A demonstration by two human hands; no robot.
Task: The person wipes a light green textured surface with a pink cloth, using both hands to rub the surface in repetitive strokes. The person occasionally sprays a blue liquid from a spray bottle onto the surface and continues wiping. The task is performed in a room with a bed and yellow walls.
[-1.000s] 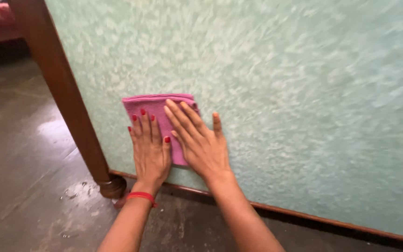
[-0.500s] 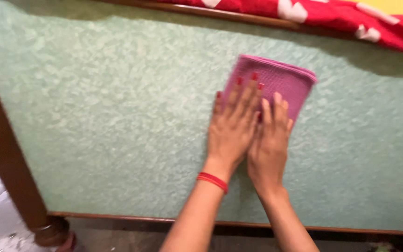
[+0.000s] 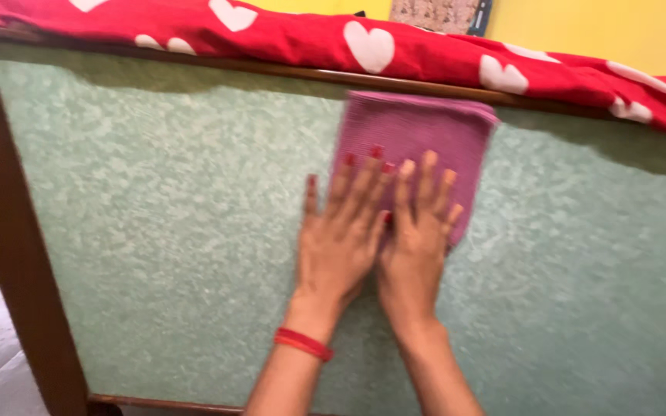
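Ten fingers lie spread and flat, slightly apart, with red-painted nails, clamped on nothing. The left hand (image 3: 341,235) and the right hand (image 3: 418,231) sit side by side, touching along their inner edges, palms pressing a folded pink cloth (image 3: 418,135) against an upright green panel (image 3: 156,231). The fingertips and upper fingers rest on the lower part of the cloth; the heels of both palms lie on the bare panel below it. A red bangle (image 3: 302,343) circles the left wrist.

The cloth is a neat folded square, its top edge just under the dark wooden rail (image 3: 271,71) that caps the panel. It looks soft, light and limp, with a fine woven texture, so it would likely bunch or slide if the pressure eased; flat palms over its middle seem the surest hold, or a pinch at a folded edge.

The panel has a mottled, speckled pale-green surface and is framed by a dark wooden post (image 3: 17,254) on the left. Above the rail drapes a red bedcover with white hearts (image 3: 364,46), and behind it stands a yellow wall (image 3: 595,27). No containers are in view, so there are no contents to tell.
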